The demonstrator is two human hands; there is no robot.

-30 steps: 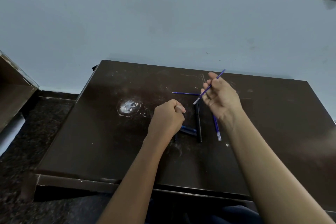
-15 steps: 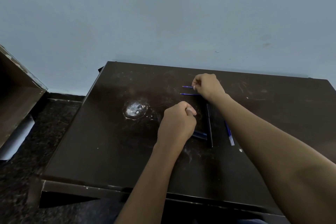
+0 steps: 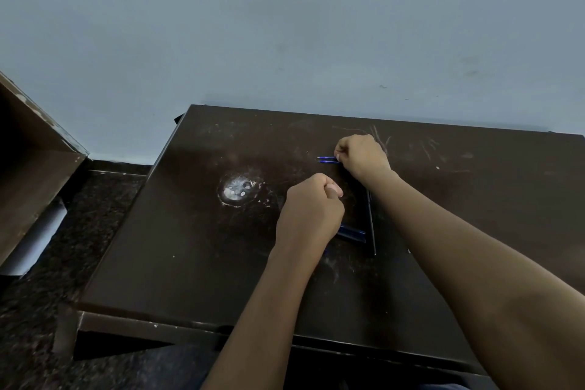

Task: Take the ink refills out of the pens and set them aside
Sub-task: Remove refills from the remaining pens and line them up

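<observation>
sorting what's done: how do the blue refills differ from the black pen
The refills are thin and blue; the black pen is thicker and dark. The refills lie crosswise, side by side, at the fingers of the right hand; the pen points away from the person, beside that forearm. Both lie on the table.

The counter is dark brown with a smooth, faintly glossy coat. It is scuffed by pale scratches and worn to a chalky whitish patch. The two ink refills are thin blue plastic with a slight sheen. The blue pen barrel is glossy plastic; the black pen looks duller. The wall is matt pale paint. The floor is dark speckled stone. The board is brown wood with a chipped edge.
</observation>
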